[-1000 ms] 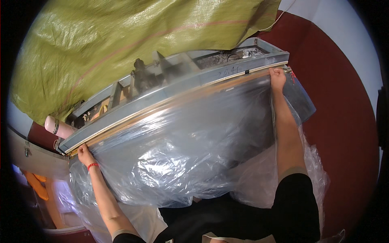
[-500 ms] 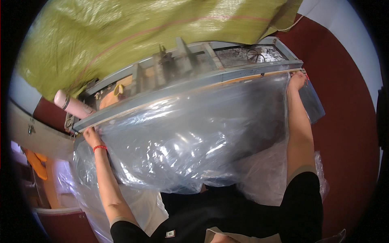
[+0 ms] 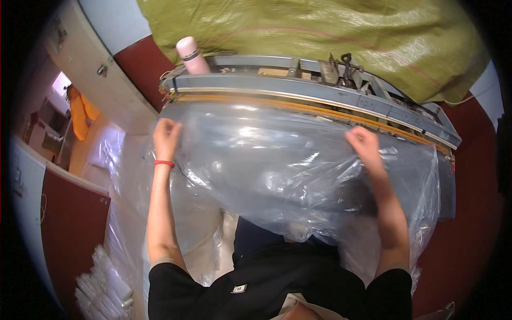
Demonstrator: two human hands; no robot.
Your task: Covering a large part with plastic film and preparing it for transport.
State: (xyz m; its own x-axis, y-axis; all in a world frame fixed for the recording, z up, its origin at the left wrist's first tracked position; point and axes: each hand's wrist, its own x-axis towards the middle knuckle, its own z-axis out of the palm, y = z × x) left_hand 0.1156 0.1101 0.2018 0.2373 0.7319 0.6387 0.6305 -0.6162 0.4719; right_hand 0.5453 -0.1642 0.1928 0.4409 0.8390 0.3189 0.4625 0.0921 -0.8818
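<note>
A wide, clear plastic sheet [image 3: 266, 176] lies wrinkled over a grey surface and hangs toward my body. My left hand [image 3: 167, 137], with a red bead bracelet at the wrist, is closed in a pinch at the sheet's upper left edge. My right hand [image 3: 364, 143] is curled with thumb and forefinger together, over the sheet's upper part; whether film is between them is too hard to see. Just beyond both hands runs a long grey metal frame machine [image 3: 320, 95] with an orange-brown strip [image 3: 298, 105] along its near side.
A pink bottle [image 3: 193, 56] stands on the machine's left end. Behind hangs a yellow-green woven tarp [image 3: 320, 32]. At left are a door [image 3: 96, 69] and an orange item [image 3: 81, 112]. Bundled clear plastic [image 3: 104, 285] lies at lower left.
My hands have come closer together and back from the machine's edge. My right hand has left the sheet's right corner. The view has turned, bringing more of the doorway into sight.
</note>
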